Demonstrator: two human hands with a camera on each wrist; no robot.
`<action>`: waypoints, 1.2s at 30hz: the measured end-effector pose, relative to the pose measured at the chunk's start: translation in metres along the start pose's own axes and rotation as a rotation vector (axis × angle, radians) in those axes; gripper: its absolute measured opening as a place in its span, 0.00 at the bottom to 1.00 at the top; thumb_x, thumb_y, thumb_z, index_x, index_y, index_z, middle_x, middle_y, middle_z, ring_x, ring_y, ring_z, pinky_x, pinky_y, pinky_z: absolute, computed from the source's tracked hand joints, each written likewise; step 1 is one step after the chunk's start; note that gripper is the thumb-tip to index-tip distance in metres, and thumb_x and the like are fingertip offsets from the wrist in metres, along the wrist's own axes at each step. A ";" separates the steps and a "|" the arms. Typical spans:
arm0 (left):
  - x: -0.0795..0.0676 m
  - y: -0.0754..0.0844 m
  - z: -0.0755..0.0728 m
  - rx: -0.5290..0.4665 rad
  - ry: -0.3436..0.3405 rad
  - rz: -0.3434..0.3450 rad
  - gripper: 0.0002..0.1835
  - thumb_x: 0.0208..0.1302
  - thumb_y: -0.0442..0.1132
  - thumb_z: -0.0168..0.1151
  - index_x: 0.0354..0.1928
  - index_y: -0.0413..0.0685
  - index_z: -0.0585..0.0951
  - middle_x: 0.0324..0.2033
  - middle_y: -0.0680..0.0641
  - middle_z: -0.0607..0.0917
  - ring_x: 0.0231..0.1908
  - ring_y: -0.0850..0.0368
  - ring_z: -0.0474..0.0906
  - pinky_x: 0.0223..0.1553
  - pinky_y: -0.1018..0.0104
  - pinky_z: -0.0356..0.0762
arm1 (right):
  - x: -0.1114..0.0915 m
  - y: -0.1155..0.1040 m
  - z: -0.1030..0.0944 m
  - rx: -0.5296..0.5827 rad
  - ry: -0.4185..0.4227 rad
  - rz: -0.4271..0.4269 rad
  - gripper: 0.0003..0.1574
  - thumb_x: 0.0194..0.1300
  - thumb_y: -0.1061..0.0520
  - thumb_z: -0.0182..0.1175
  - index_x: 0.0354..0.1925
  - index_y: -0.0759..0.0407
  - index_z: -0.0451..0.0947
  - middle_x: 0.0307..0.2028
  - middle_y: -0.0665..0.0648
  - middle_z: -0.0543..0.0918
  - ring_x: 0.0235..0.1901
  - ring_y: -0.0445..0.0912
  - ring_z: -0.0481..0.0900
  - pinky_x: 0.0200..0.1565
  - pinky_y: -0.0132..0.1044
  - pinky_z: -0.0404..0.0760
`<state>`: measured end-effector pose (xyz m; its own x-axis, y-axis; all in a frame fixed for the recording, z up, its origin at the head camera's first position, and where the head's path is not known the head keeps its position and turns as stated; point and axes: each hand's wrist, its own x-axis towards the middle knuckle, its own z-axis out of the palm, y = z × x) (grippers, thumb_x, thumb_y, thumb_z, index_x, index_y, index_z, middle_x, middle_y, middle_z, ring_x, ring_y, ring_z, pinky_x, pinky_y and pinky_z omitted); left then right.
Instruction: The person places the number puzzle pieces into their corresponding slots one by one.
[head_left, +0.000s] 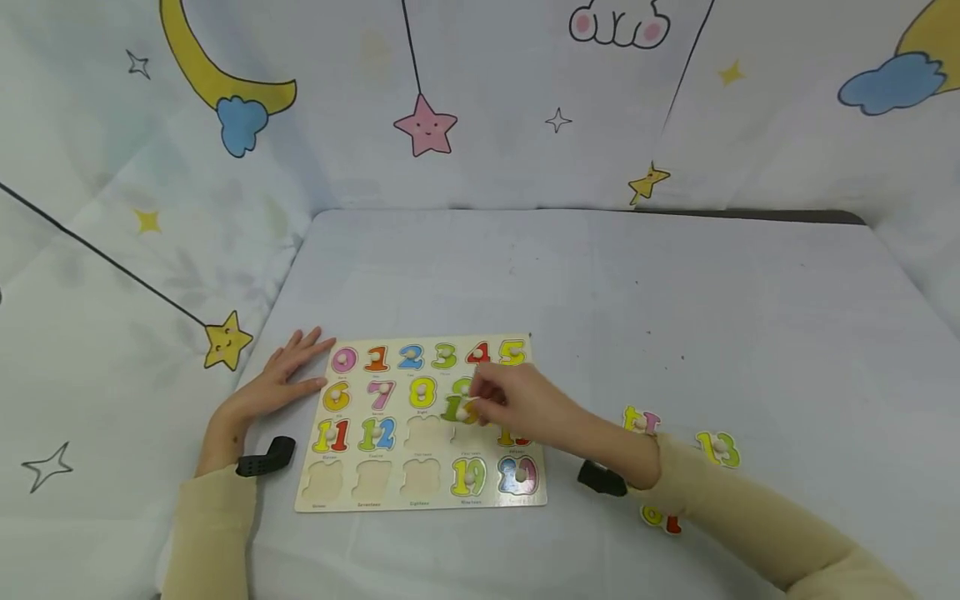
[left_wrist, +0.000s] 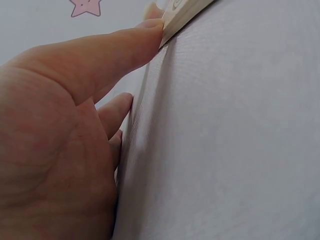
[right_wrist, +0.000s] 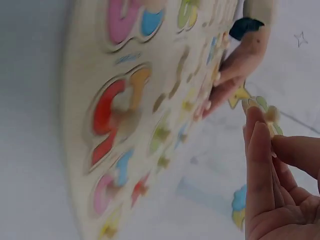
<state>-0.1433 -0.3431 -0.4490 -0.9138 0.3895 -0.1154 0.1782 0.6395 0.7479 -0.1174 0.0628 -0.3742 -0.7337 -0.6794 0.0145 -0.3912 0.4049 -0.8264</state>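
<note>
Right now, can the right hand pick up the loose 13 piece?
Probably not yet: the right hand pinches another number piece over the board. Once free, it likely could; the 13 piece lies uncovered beside the right sleeve.

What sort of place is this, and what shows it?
Likely an indoor play corner or staged recording spot: creased white backdrop with cartoon night-sky print, rectangular white-topped table, flat pale wooden number-puzzle board.
</note>
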 end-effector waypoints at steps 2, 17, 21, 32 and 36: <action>0.000 0.001 -0.001 -0.003 -0.001 -0.001 0.34 0.63 0.40 0.61 0.70 0.47 0.62 0.71 0.41 0.44 0.69 0.45 0.25 0.63 0.45 0.21 | 0.014 -0.012 0.015 0.030 -0.047 -0.039 0.03 0.63 0.65 0.58 0.36 0.59 0.75 0.26 0.48 0.82 0.27 0.41 0.81 0.28 0.29 0.77; -0.001 0.002 -0.002 0.020 0.015 0.024 0.33 0.62 0.32 0.60 0.68 0.36 0.60 0.69 0.32 0.45 0.67 0.36 0.27 0.60 0.39 0.21 | 0.083 -0.067 0.121 -0.211 -0.327 -0.186 0.15 0.65 0.64 0.56 0.50 0.54 0.77 0.32 0.40 0.79 0.21 0.30 0.69 0.24 0.18 0.66; 0.000 0.005 -0.001 0.003 0.004 0.020 0.34 0.62 0.34 0.61 0.69 0.40 0.61 0.70 0.35 0.45 0.68 0.38 0.27 0.61 0.40 0.21 | 0.086 -0.065 0.132 -0.280 -0.339 -0.164 0.16 0.65 0.64 0.56 0.50 0.52 0.78 0.39 0.40 0.80 0.25 0.30 0.70 0.26 0.18 0.66; 0.001 0.005 -0.001 0.001 0.005 0.003 0.34 0.62 0.34 0.61 0.69 0.40 0.61 0.70 0.35 0.45 0.68 0.39 0.26 0.61 0.41 0.21 | 0.088 -0.060 0.141 -0.418 -0.334 -0.151 0.16 0.66 0.60 0.58 0.52 0.50 0.77 0.41 0.40 0.81 0.28 0.31 0.73 0.30 0.19 0.70; -0.001 0.011 0.000 0.004 0.012 -0.006 0.33 0.62 0.33 0.60 0.68 0.37 0.61 0.70 0.34 0.45 0.68 0.38 0.26 0.61 0.40 0.21 | 0.090 -0.062 0.149 -0.597 -0.343 -0.178 0.18 0.65 0.56 0.60 0.53 0.46 0.77 0.42 0.41 0.80 0.36 0.31 0.75 0.37 0.23 0.74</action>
<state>-0.1407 -0.3361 -0.4409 -0.9193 0.3773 -0.1122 0.1736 0.6444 0.7448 -0.0762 -0.1146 -0.4052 -0.4526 -0.8808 -0.1390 -0.7984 0.4697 -0.3768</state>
